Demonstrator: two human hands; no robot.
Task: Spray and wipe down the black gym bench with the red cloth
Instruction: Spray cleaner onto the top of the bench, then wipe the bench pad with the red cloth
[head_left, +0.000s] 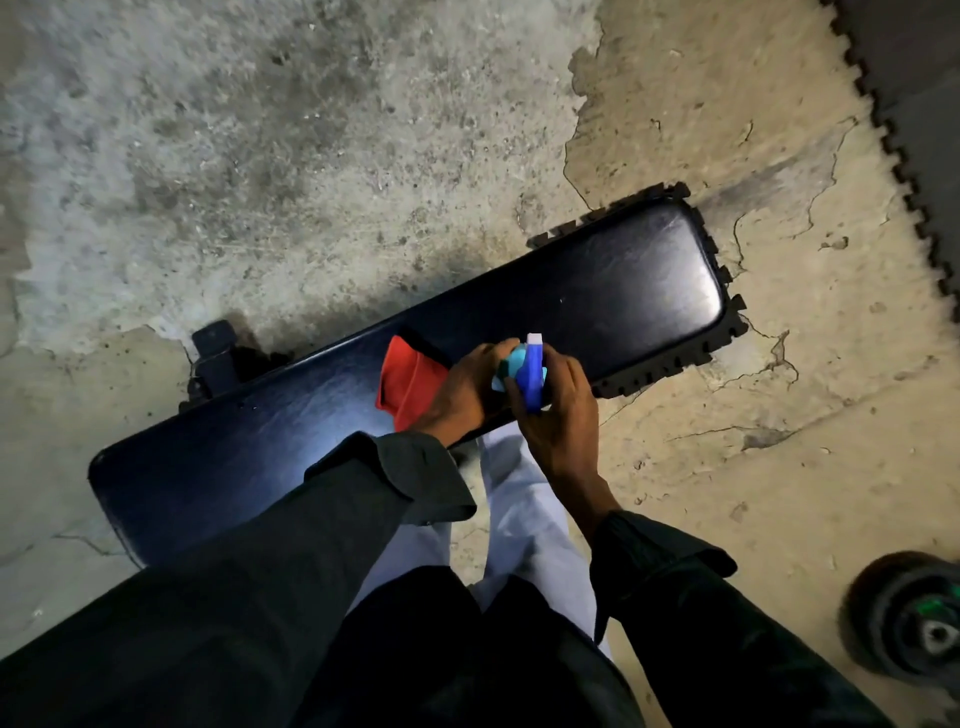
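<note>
The black padded gym bench (597, 291) runs diagonally from lower left to upper right. A folded red cloth (408, 382) lies on its middle. Above the bench's near edge is a spray bottle (532, 374) with a light blue body and a dark blue trigger head. My left hand (467, 389) grips the bottle's body, its wrist over part of the cloth. My right hand (558, 410) curls round the trigger head, whose white nozzle points away from me.
A black interlocking foam mat (722, 332) lies under the bench's far end, and more matting (904, 130) edges the top right. A dumbbell or weight (909, 618) sits on the cracked concrete floor at lower right. A black bench foot (215, 348) sticks out at the left.
</note>
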